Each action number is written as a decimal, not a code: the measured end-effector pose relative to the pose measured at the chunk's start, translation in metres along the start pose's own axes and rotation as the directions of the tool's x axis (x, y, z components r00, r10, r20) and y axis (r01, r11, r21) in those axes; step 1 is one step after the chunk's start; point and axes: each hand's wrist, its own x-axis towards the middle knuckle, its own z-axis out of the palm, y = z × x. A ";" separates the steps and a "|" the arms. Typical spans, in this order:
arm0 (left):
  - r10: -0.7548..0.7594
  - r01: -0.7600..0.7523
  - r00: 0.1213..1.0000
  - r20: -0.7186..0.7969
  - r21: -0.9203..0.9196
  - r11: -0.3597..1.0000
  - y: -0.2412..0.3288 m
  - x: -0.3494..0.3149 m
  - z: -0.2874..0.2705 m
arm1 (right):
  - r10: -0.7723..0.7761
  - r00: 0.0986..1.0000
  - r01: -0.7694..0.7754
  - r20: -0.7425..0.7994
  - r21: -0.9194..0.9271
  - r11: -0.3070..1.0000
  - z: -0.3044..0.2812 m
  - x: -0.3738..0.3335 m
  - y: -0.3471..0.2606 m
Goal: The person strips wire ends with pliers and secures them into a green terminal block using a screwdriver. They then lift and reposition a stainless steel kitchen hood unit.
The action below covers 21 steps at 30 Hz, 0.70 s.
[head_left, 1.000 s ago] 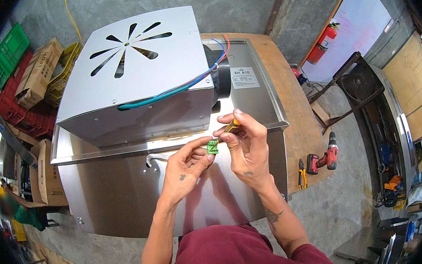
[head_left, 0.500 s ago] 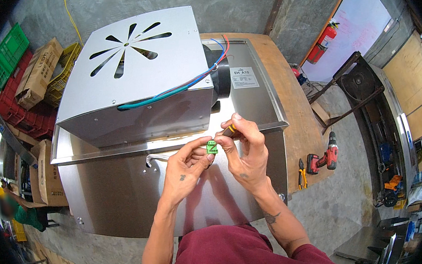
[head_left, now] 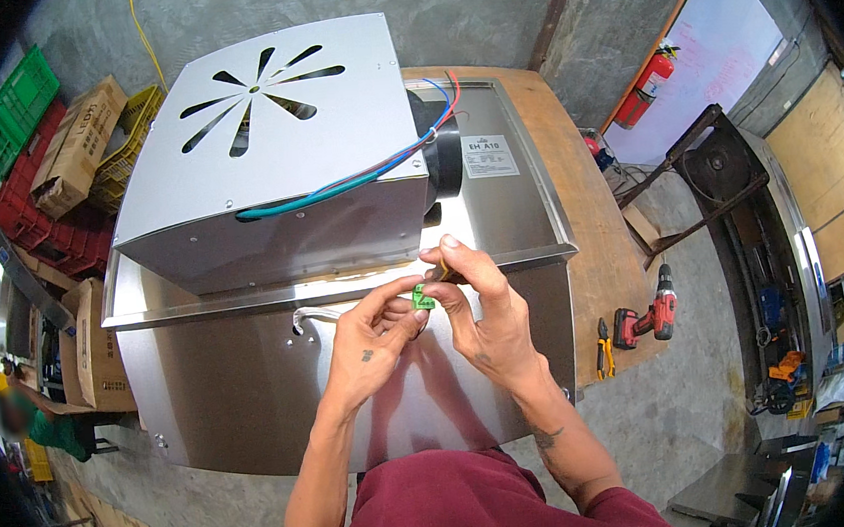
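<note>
The fingers point(head_left: 394, 291) of the left hand point(head_left: 361, 347) are pinched nearly together, thumb against index, around one small green terminal block point(head_left: 423, 301), held up just above the stainless panel point(head_left: 228, 396). To its right, the fingers of the right hand point(head_left: 495, 329) are curled in close on one yellow-and-dark screwdriver point(head_left: 444, 270), its handle angled towards the block. They hide the tip, so I cannot tell whether it sits in a screw.

The step in hand looks like working a screw on the block; the next move seems to call for a steady left pinch and the driver lined up with the screw head.

Counted from the left: two cardboard boxes point(head_left: 79, 148), one upper and one lower; one grey housing point(head_left: 353, 109) with eight slots in its top; one bundle of coloured wires point(head_left: 374, 176) along its front edge, the strands too close to count; then, on the wooden tabletop point(head_left: 596, 238), one pair of yellow-handled pliers point(head_left: 603, 350) and one red drill point(head_left: 648, 319); behind, one fire extinguisher point(head_left: 649, 83).
</note>
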 end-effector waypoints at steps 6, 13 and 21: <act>0.016 -0.016 1.000 -0.013 -0.016 1.000 0.002 0.002 0.001 | -0.043 0.999 0.043 0.017 -0.006 0.999 -0.003 -0.002 0.005; -0.006 0.005 1.000 0.008 0.012 1.000 0.003 0.000 0.000 | 0.001 0.987 -0.038 0.158 0.230 0.972 -0.009 0.001 0.003; -0.026 0.026 1.000 0.001 -0.039 0.999 0.001 0.001 0.000 | 0.017 0.990 -0.047 0.138 0.213 0.976 -0.011 0.001 0.003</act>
